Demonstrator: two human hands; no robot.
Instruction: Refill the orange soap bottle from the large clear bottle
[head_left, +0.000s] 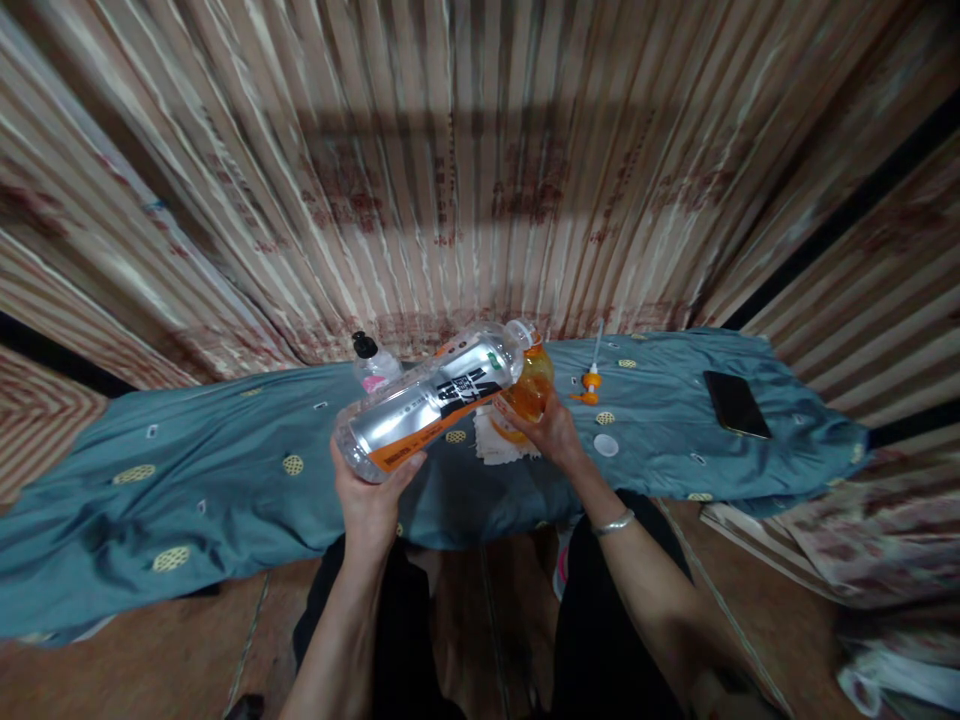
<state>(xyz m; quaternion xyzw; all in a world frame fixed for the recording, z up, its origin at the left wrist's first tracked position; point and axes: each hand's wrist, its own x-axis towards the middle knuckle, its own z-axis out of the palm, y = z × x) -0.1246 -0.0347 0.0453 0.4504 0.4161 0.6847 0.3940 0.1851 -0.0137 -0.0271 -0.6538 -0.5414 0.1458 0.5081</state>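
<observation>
My left hand point(373, 492) grips the base of a large clear drink bottle point(435, 400) with a silver and orange label. The bottle is tilted, its neck pointing to the upper right. That neck meets the top of an orange-tinted bottle point(531, 385), which my right hand point(553, 428) is wrapped around. Whether any liquid passes between them I cannot make out. Under the orange bottle lies a pale cloth point(495, 442). An orange pump top point(592, 385) with a thin clear tube lies to the right, and a white round cap point(605, 445) is close by.
A clear bottle with a black cap point(375, 362) stands behind the drink bottle. At the right, a black phone point(736, 404) rests on the teal patterned cloth point(247, 490) covering the long surface. Striped curtains point(480, 180) hang close behind it.
</observation>
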